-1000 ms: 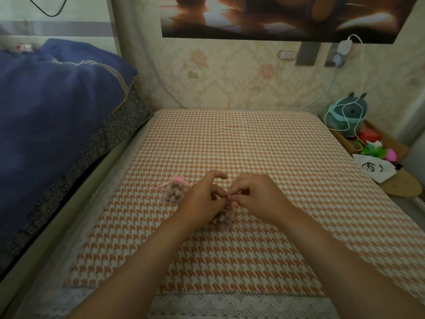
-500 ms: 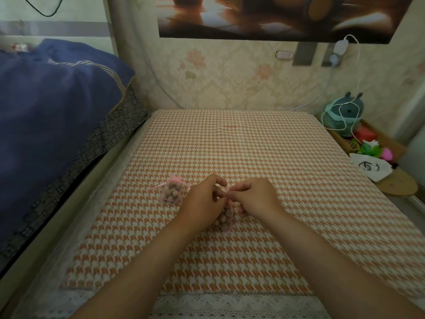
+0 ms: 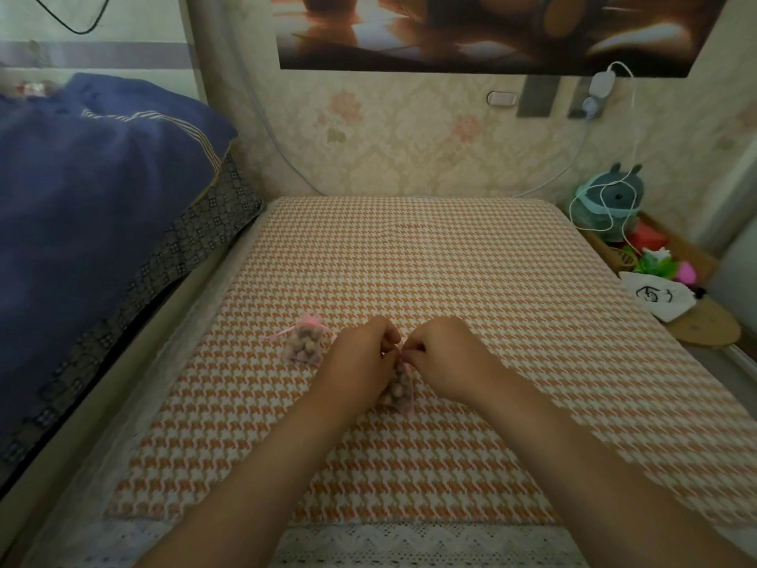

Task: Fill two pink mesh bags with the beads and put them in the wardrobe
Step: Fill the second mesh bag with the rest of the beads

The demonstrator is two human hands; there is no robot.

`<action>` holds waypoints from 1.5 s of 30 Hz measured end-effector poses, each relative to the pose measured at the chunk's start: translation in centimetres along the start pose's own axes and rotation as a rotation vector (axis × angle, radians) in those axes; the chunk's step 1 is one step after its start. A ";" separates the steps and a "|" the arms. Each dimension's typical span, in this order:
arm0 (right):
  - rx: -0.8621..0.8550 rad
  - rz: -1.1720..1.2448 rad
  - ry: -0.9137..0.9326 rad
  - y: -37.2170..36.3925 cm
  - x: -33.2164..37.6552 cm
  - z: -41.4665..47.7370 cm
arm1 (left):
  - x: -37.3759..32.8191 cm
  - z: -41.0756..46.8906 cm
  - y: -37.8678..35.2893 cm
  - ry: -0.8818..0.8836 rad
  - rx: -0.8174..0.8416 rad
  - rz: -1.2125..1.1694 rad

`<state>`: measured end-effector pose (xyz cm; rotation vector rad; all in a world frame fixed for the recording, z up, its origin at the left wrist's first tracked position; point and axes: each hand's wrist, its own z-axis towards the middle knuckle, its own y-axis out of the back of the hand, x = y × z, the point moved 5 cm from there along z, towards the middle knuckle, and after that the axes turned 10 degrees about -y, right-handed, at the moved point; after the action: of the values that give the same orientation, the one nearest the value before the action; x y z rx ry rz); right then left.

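A blue quilt (image 3: 102, 190) is heaped off the left side of the orange-and-white houndstooth cloth (image 3: 471, 260), with a dark patterned pillow edge (image 3: 176, 264) under it, running down along the cloth's left border. The cloth covers a flat surface and ends at the near side in a white lace trim (image 3: 409, 543). Behind the cloth's far edge rises floral wallpaper (image 3: 409, 133), and above that hangs a dark brown picture (image 3: 491, 30). A white charger (image 3: 600, 82) is plugged in above the cloth's far right corner. Its cable drops onto a teal plush toy (image 3: 610, 198) just off that corner. Along the cloth's right side lie green and pink trinkets (image 3: 663, 266), a white pouch (image 3: 655, 295) with a black drawing, and a round wooden disc (image 3: 708, 330).

Left of the cloth's middle lies the first mesh bag (image 3: 305, 342), a sheer pink pouch bulging with brownish beads (image 3: 305, 350), its neck gathered and pink ribbon ends spread out. Just right of it, near the cloth's centre, the left hand (image 3: 360, 358) and right hand (image 3: 446, 358) meet over the second mesh bag (image 3: 399, 389). This bag is also pink, see-through and packed with beads, and its lower end rests on the cloth. Both hands have their fingers curled, and the fingertips pinch the bag's pink top between them.
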<state>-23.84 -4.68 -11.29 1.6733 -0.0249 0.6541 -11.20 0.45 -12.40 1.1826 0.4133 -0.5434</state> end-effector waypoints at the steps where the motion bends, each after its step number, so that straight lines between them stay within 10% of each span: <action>1: 0.004 0.090 -0.047 0.0 -0.3 0.0 | 0.0 0.0 0.0 -0.004 0.005 -0.007; 11: 0.345 0.947 -0.551 -1.5 -1.7 -0.8 | 0.1 0.1 0.3 -0.016 0.014 -0.020; 22: 0.454 0.884 -0.493 -1.7 -2.4 -0.5 | -0.5 0.4 -0.4 -0.312 0.078 0.110; 34: -0.070 0.105 0.126 0.1 0.1 -0.3 | 1.4 0.5 -0.3 0.040 0.097 -0.035; 45: 0.323 0.656 -0.213 -0.9 -1.7 -0.4 | 0.8 0.1 -0.4 0.032 0.113 -0.083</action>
<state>-25.12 -4.70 -12.87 2.0528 -0.6754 0.9996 -10.81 0.12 -13.14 1.2877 0.4658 -0.6271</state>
